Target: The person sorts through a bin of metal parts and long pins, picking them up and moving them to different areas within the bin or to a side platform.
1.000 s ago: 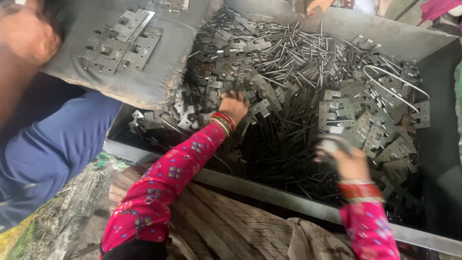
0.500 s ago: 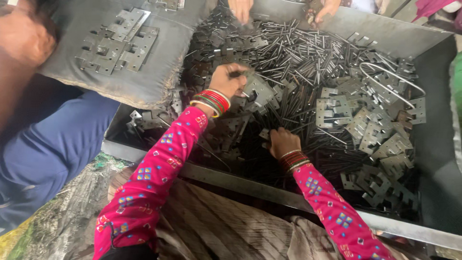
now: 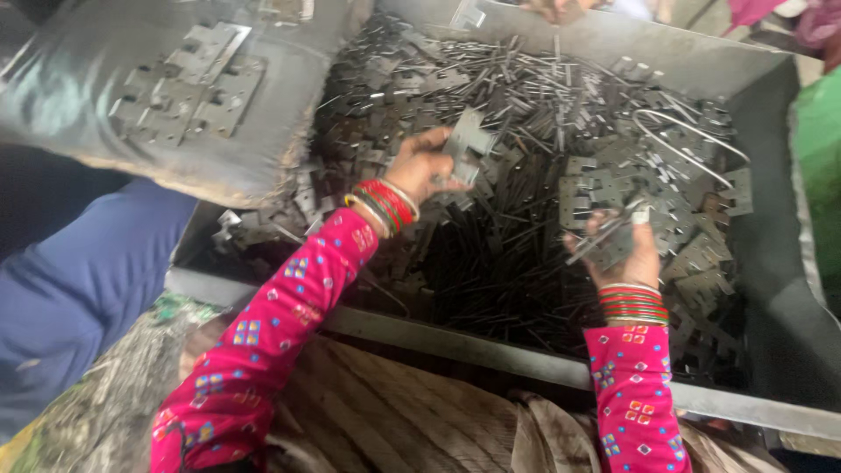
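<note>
Soft, even daylight; no hard shadows.
Dim and dark deep in the metal bin (image 3: 771,201), pale glare on the grey tray (image 3: 289,131) at upper left. Slight motion blur everywhere, stronger on both hands and toward the frame edges.

Grey sack (image 3: 289,131) bearing hinge plates (image 3: 188,83), blue-clad neighbour (image 3: 79,280), green object (image 3: 819,166)

Under both hands lies a heap of dull grey metal: flat punched hinge plates (image 3: 589,197) and thin rods (image 3: 491,219), matt and dark with grime, held in a bin (image 3: 613,44) of smooth, faintly shiny sheet metal. The plate in the left hand (image 3: 420,166) looks paler and slightly glossy. Below the wrists, the sleeves (image 3: 263,342) are bright printed cloth, the bangles (image 3: 632,302) glossy.
</note>
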